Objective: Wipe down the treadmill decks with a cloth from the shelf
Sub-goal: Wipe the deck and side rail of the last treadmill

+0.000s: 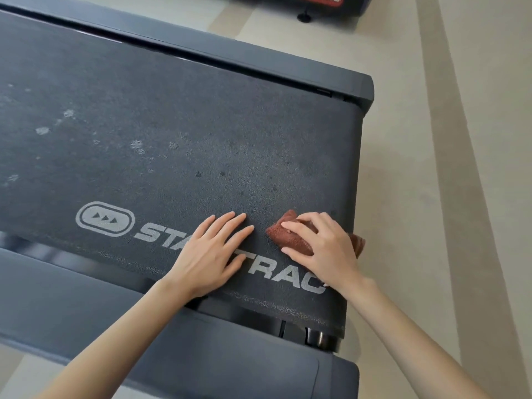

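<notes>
A dark grey treadmill deck (172, 133) with a white STAR TRAC logo fills most of the view, with pale dusty smudges on its left part. A small brown cloth (290, 236) lies bunched on the belt near its rear end. My right hand (319, 246) lies on top of the cloth, fingers curled over it and thumb hooked round its near edge. Just left of the cloth, my left hand (210, 254) rests flat on the belt with straight, spread fingers, covering part of the logo.
Grey side rails (86, 300) run along both long edges of the belt, and the rear roller (319, 338) shows at the belt's end. Pale floor (431, 139) lies to the right. Another treadmill's base (316, 1) sits at the top.
</notes>
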Demonstrator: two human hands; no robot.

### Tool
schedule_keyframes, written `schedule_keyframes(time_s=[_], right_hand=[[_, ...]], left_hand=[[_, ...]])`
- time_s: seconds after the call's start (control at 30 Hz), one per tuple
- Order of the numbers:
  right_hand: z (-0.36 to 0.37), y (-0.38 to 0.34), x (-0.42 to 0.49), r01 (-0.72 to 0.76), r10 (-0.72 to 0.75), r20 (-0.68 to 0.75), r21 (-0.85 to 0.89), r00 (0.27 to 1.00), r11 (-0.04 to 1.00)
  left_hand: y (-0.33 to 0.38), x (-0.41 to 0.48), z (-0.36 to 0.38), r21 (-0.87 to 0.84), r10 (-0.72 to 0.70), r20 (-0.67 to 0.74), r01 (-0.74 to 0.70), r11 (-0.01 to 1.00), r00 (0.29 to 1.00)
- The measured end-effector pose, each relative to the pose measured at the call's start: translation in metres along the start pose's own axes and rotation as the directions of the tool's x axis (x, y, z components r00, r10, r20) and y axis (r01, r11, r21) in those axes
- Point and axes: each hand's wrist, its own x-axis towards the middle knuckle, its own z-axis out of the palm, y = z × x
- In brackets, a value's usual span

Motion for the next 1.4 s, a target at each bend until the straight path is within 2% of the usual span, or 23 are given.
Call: schedule_keyframes(time_s=[0.13,0.43,0.57,0.7,1.0,1.13,1.2,1.4], right_hand=[[0.007,0.021,0.025,0.030,-0.030,-0.041,0.019,0.999,0.999],[0.017,0.090,0.147,-0.142,0.144,-0.015,0.076,0.989,0.987],[0.023,0.097,0.161,-0.167,0.168,-0.047,0.037,0.985,0.985],[0.020,0.078,0.134,-0.117,0.116,-0.067,-0.012,0.991,0.993],[-0.002,-0.018,-0.030,0.078,-0.082,0.036,0.099,0.996,0.992],[-0.004,-0.019,-0.044,0.131,-0.137,0.035,0.136,0.990,0.982],[-0.001,-0.006,-0.020,0.101,-0.104,0.011,0.160,0.995,0.982],[0.018,0.058,0.106,-0.099,0.101,-0.025,0.090,0.995,0.991]], left_hand=[[0.000,0.007,0.008,-0.062,-0.006,-0.017,0.005,0.998,1.000],[-0.001,0.009,0.020,-0.117,-0.005,-0.113,-0.008,0.993,0.994],[-0.002,0.009,0.021,-0.131,-0.019,-0.140,0.000,0.991,0.990],[-0.001,0.009,0.022,-0.136,-0.020,-0.162,-0.003,0.991,0.987],[0.001,0.009,0.022,-0.133,-0.024,-0.166,0.002,0.991,0.986],[0.000,0.008,0.024,-0.140,-0.022,-0.172,-0.002,0.990,0.985],[0.000,0.009,0.024,-0.145,-0.021,-0.178,-0.005,0.989,0.984],[-0.001,0.009,0.024,-0.174,-0.032,-0.190,-0.002,0.985,0.981]])
